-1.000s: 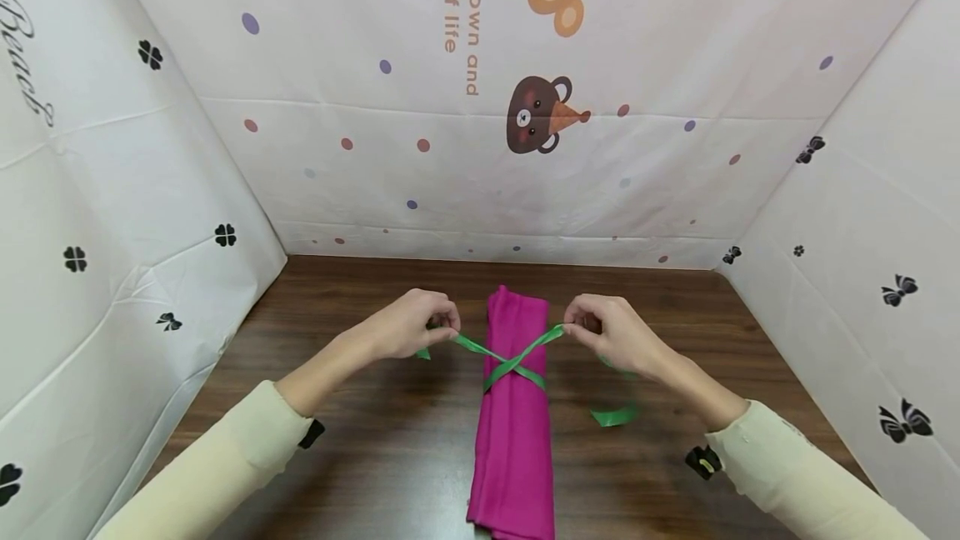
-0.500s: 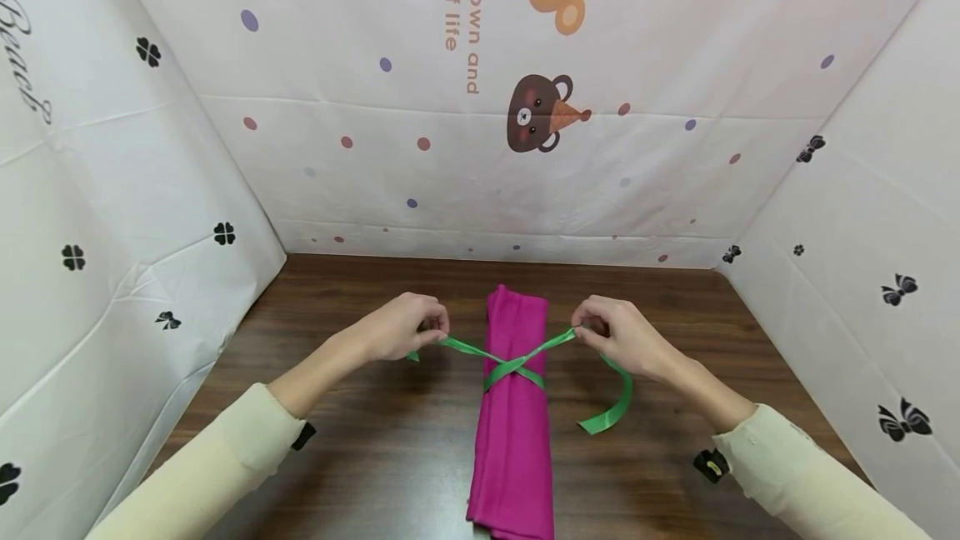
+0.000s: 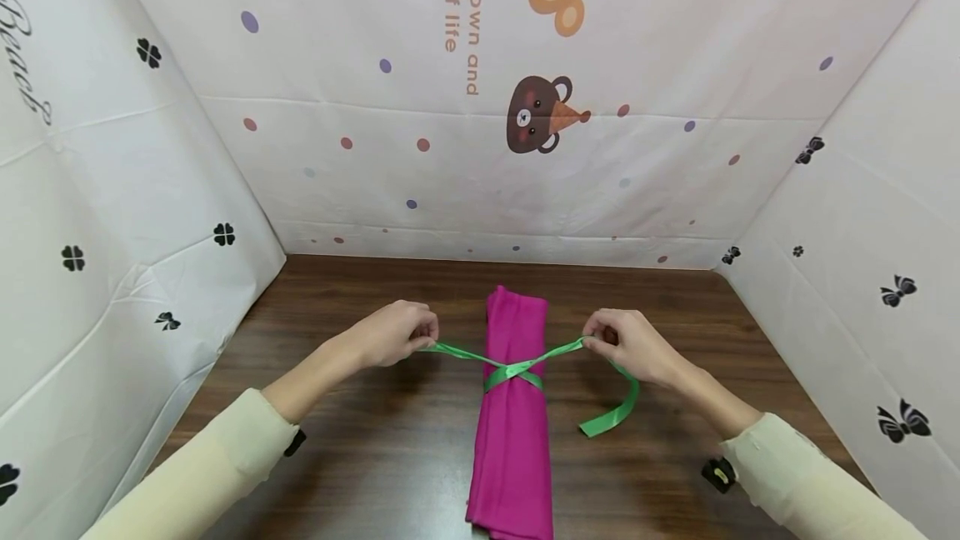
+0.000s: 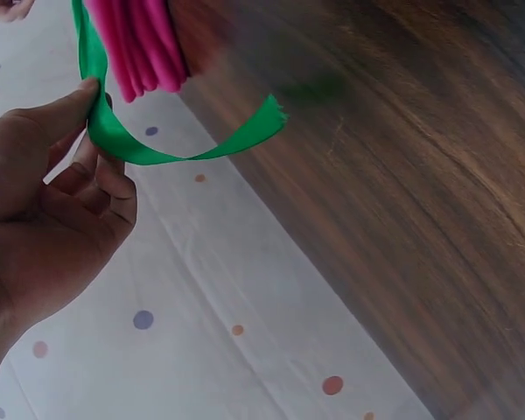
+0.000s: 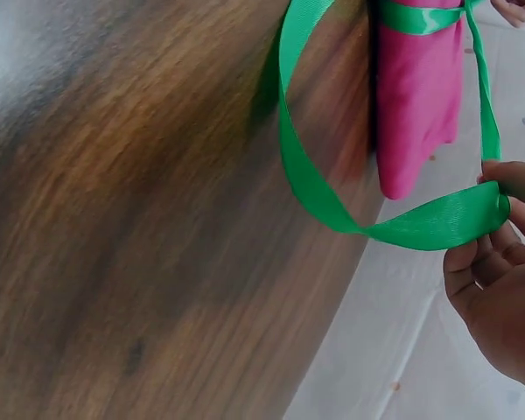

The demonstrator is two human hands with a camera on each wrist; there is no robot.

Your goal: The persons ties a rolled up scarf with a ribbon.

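Two strands of green satin ribbon (image 3: pixel 516 371) cross atop a folded magenta cloth (image 3: pixel 512 448), which lies on the wood-grain desk (image 3: pixel 352 432), its length running from twelve to six o'clock in the head view. Relative to the crossing, the left hand (image 3: pixel 392 335), toward nine o'clock, pinches one strand; the right hand (image 3: pixel 628 346), toward three o'clock, pinches the other. One loose tail (image 3: pixel 611 421) curves toward four o'clock.

Folded magenta cloth (image 3: pixel 512 448) on a brown, seemingly wooden table (image 3: pixel 375 448).
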